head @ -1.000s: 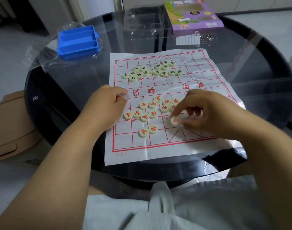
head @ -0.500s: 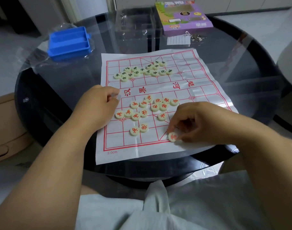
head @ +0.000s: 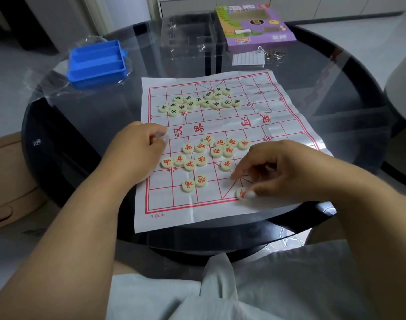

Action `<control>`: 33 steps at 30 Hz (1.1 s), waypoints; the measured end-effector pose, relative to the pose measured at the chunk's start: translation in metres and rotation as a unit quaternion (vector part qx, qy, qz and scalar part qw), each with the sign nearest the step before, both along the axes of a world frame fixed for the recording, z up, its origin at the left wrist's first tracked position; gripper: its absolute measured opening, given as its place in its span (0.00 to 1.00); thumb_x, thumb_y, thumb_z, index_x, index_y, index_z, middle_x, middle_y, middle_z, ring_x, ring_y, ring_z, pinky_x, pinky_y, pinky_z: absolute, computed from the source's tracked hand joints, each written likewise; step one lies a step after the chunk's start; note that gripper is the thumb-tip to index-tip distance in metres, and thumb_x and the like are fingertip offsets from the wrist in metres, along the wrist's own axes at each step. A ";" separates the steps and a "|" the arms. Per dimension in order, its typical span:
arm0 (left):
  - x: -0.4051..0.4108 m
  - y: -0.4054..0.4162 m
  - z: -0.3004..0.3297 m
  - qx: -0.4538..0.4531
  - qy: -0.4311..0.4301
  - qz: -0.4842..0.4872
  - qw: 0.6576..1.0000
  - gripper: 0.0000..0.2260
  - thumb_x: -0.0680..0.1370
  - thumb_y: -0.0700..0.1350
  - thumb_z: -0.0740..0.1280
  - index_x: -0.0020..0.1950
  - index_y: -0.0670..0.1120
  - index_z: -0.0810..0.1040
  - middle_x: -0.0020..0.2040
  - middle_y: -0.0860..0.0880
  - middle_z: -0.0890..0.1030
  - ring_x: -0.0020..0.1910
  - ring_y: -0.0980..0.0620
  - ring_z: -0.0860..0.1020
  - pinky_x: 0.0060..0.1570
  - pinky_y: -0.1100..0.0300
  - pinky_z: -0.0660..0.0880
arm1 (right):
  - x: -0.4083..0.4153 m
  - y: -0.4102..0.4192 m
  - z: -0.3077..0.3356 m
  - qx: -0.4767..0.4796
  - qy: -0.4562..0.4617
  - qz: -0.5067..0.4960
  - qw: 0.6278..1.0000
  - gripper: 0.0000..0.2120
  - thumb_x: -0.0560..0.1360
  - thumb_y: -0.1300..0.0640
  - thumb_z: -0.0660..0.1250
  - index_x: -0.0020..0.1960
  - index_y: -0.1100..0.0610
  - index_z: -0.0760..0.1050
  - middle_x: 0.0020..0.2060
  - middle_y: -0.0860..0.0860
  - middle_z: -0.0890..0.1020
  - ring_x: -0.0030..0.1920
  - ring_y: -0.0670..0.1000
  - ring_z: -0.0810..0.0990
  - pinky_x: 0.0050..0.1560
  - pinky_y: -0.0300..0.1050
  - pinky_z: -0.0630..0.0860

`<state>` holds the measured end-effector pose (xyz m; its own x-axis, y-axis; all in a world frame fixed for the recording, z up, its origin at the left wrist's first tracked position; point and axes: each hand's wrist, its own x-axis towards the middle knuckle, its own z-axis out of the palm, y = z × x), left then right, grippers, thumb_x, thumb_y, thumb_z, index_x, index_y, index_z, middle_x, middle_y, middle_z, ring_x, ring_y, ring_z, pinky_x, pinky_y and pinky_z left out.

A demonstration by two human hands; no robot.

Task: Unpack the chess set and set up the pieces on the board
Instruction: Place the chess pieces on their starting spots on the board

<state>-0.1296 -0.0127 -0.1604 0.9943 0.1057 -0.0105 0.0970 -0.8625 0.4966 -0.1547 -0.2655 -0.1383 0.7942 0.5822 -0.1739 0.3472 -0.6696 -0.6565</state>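
Round glass table (head: pixel 336 93) holds the paper board (head: pixel 220 211); setup has just begun. Right hand (head: pixel 282 172), fingers curled, presses a red piece (head: pixel 241 193) onto the near edge line, while the left hand (head: pixel 137 148) rests loosely curled and empty on the board's edge. Next comes picking another from the red pile (head: pixel 211 151).

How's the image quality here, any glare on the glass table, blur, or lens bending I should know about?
Head view: dim, soft indoor light. The round dark glass table shows pale reflections and streaks, strongest at its near rim. The wide lens bows the white paper board with red grid lines. Red characters on the cream round pieces read clearly; the purple cardboard box print is soft. No strong motion blur on the right hand.
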 end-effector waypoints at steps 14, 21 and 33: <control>0.001 0.002 -0.001 0.001 0.006 -0.001 1.000 0.15 0.81 0.50 0.59 0.66 0.53 0.75 0.55 0.54 0.69 0.51 0.54 0.72 0.45 0.62 0.69 | 0.018 0.008 -0.003 0.012 -0.094 -0.149 0.984 0.06 0.73 0.55 0.70 0.48 0.44 0.78 0.35 0.44 0.75 0.35 0.47 0.71 0.36 0.42 0.68; 0.001 0.001 0.000 0.000 0.011 0.001 1.000 0.15 0.81 0.51 0.59 0.67 0.54 0.74 0.61 0.52 0.72 0.52 0.54 0.73 0.47 0.60 0.72 | 0.024 0.014 -0.010 -0.024 -0.143 -0.150 0.978 0.11 0.74 0.57 0.70 0.55 0.47 0.80 0.36 0.40 0.72 0.37 0.43 0.71 0.34 0.34 0.66; 0.001 0.003 0.000 -0.017 0.011 -0.001 1.000 0.15 0.81 0.50 0.59 0.68 0.54 0.73 0.62 0.52 0.72 0.53 0.55 0.72 0.42 0.64 0.70 | 0.029 0.028 -0.017 -0.016 -0.179 -0.136 0.974 0.10 0.75 0.56 0.67 0.55 0.49 0.80 0.46 0.47 0.74 0.40 0.44 0.70 0.38 0.33 0.66</control>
